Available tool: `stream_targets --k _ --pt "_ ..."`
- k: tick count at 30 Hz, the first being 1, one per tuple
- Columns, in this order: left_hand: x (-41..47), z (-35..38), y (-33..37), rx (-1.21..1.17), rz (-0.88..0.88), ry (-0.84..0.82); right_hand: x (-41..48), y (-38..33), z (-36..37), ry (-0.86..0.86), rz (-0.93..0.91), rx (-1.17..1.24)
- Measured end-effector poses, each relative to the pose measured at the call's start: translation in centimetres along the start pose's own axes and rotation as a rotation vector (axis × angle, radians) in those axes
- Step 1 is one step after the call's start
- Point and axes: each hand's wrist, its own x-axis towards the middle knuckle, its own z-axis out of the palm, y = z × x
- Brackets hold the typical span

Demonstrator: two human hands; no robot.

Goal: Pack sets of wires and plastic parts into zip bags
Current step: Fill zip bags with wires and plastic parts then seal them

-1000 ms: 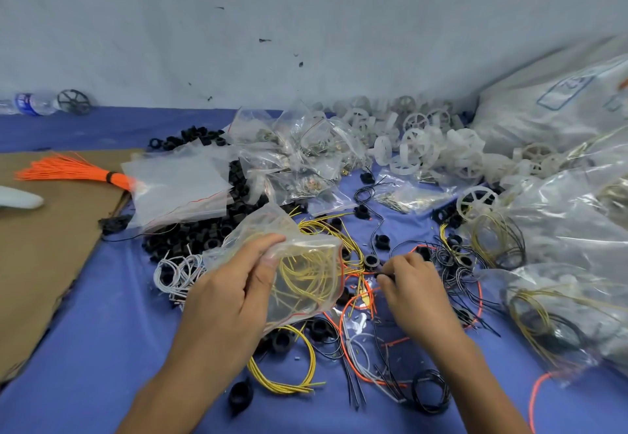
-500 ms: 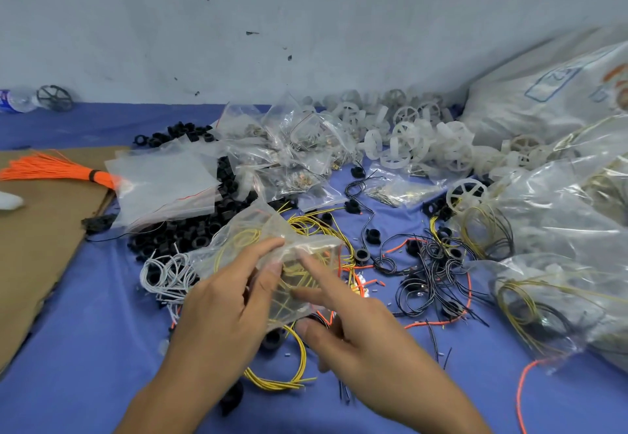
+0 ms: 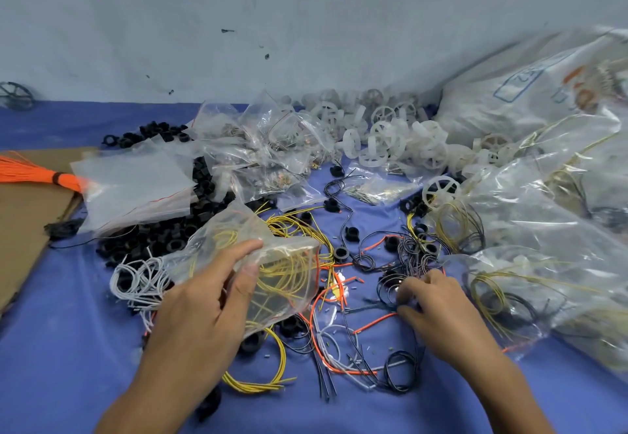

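My left hand (image 3: 207, 301) holds a clear zip bag (image 3: 272, 256) with yellow wire coils inside, thumb and fingers pinching its top. My right hand (image 3: 438, 307) is down on a tangle of black wire coils (image 3: 394, 263), fingers curled into the wires; whether it has one pinched is hidden. Loose yellow wires (image 3: 268, 376), orange wires (image 3: 339, 362), white wires (image 3: 136, 280) and black plastic rings (image 3: 163, 236) lie around on the blue cloth.
A stack of empty zip bags (image 3: 132, 188) lies at the left over the black rings. Filled small bags (image 3: 268, 154) and white plastic wheels (image 3: 390, 137) pile at the back. Large plastic bags (image 3: 543, 216) fill the right side. Cardboard (image 3: 23, 216) and an orange wire bundle (image 3: 30, 171) are far left.
My right hand left the mouth of the zip bag and moved right, down onto the black wire tangle. My left hand kept holding the bag.
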Motion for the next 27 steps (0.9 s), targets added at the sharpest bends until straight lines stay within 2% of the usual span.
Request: stream_targets --k 7,10,12,14,18,22,25,27 --pt "0.0 -0.3 -0.3 -0.010 0.005 0.008 0.5 -1.0 -2.4 0.506 -0.043 0.451" --pt "0.0 -0.2 -0.3 -0.001 -0.004 0.009 -0.2 -2.3 -3.7 0.584 -0.069 0.641" --pt "0.1 -0.1 -0.3 0.006 -0.001 0.009 -1.4 -3.5 -4.7 0.479 -0.122 0.974" --pt "0.1 0.0 -0.1 0.005 0.014 -0.009 -2.8 -4.7 -5.4 0.266 -0.201 1.202" --pt "-0.2 0.4 0.2 0.033 0.023 -0.045 -4.1 -7.8 -4.3 -0.136 -0.225 1.166" --pt "-0.9 0.8 0.7 0.104 0.051 -0.093 -3.9 -11.9 -2.2 -0.282 -0.163 1.256" --pt "-1.4 0.8 1.2 0.168 0.100 -0.108 -2.8 -14.8 -0.8 -0.355 -0.197 1.479" --pt "-1.5 0.5 1.3 0.217 0.127 -0.066 -1.8 -16.6 -0.3 -0.440 -0.119 1.633"
